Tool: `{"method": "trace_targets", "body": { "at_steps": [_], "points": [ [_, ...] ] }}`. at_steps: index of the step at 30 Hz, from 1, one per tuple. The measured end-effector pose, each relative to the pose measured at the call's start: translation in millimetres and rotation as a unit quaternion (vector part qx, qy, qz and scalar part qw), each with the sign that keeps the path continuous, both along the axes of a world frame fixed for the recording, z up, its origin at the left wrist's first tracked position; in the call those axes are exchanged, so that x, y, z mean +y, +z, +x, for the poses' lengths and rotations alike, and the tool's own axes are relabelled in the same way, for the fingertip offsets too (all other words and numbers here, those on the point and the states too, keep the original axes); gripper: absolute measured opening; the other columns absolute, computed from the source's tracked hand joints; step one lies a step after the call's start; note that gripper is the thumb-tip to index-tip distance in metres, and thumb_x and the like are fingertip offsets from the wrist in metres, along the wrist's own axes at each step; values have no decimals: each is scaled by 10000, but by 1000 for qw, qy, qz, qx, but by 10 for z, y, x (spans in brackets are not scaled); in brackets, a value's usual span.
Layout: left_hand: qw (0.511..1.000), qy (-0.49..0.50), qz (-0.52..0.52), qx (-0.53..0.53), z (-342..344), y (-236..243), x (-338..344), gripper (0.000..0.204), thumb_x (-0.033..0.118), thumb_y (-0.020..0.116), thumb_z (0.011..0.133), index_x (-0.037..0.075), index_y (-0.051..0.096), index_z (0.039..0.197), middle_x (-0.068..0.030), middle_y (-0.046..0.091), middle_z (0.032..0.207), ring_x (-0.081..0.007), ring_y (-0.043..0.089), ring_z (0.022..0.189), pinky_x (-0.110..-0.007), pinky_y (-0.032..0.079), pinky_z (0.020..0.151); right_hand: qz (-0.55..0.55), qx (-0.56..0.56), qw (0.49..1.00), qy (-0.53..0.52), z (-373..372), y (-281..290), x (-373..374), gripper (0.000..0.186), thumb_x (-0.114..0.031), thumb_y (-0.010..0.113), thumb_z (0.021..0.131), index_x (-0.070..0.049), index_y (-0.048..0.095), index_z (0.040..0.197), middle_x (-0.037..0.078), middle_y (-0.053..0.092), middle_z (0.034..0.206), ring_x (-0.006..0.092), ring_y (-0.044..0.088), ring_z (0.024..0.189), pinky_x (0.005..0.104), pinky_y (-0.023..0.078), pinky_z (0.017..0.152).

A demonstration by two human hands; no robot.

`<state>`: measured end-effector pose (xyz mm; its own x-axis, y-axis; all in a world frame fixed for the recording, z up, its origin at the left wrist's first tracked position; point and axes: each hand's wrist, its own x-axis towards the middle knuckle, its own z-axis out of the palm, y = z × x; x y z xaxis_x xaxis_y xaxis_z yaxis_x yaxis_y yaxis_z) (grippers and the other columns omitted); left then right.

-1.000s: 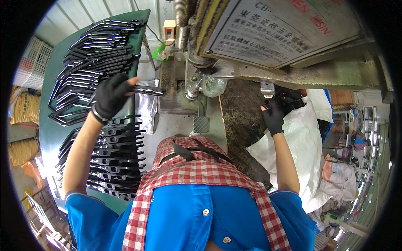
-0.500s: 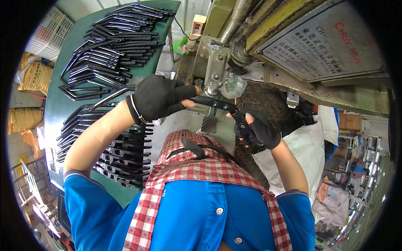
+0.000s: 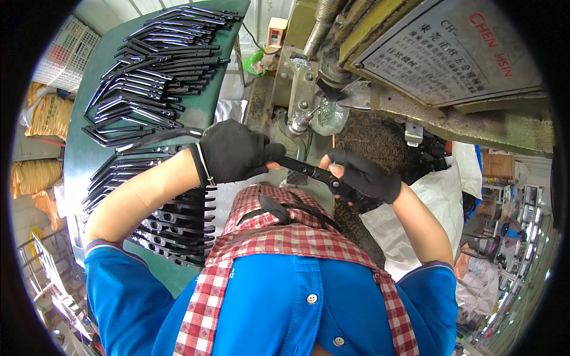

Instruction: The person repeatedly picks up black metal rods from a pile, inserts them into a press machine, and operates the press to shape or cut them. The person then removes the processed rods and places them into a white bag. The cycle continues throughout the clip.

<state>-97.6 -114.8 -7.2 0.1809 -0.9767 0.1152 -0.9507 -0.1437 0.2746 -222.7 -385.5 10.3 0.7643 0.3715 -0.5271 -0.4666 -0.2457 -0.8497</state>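
Observation:
A long black metal tube with a joint at its right end spans both of my hands, just in front of the machine's metal head. Wrapped in a black fingerless glove, my left hand closes round the tube's middle, and the bent tail sticks out to the left past the wrist. My right hand, gloved the same way, grips the jointed end, with thumb and fingertips by a round rivet or bolt head. The glove hides part of that end.
On the left, a green table bears rows of bent black tubes and a stack of black brackets. A yellow-green machine beam with a metal plate overhangs the right. Below it lies a white sack.
Both hands have drawn the tube toward my body, away from the machine head. At the joint, the right-end piece now lies more in line with the tube.

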Motion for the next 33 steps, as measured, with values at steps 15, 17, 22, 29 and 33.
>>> {"method": "trace_targets", "body": {
  "at_steps": [15, 17, 22, 29, 33],
  "points": [
    [951, 310, -3, 22, 488, -176, 975, 436, 451, 605, 883, 26, 564, 798, -207, 527, 590, -425, 556, 605, -466, 406, 524, -403, -265, 875, 38, 136, 0, -188, 352, -350, 733, 770, -82, 648, 983, 150, 646, 730, 303, 654, 690, 401, 506, 628],
    [946, 322, 7, 25, 453, -174, 964, 434, 453, 598, 887, 29, 563, 801, -205, 527, 586, -425, 556, 607, -468, 405, 524, -341, -308, 888, 32, 170, -80, -247, 272, -325, 748, 729, -90, 638, 812, 145, 589, 610, 354, 612, 583, 433, 472, 528],
    [936, 323, 64, 122, 470, -181, 992, 398, 413, 556, 916, 19, 610, 902, -197, 552, 624, -403, 566, 605, -428, 422, 553, -494, -426, 758, 15, 174, -257, -305, 164, -243, 696, 750, -93, 634, 774, 145, 590, 615, 374, 610, 602, 452, 460, 549],
    [940, 324, 16, 106, 629, -183, 953, 410, 423, 548, 924, 19, 611, 889, -182, 549, 600, -382, 566, 577, -414, 419, 532, -491, -469, 734, 13, 355, -330, -455, 253, -203, 677, 734, -47, 632, 928, 191, 612, 718, 370, 621, 722, 447, 472, 647],
    [935, 344, -44, 78, 667, -132, 901, 455, 504, 556, 899, 57, 603, 831, -160, 538, 555, -371, 579, 563, -429, 414, 495, -450, -433, 780, 37, 415, -321, -552, 353, -183, 633, 733, -7, 594, 1036, 211, 621, 795, 368, 615, 791, 443, 470, 706]
  ]
}}
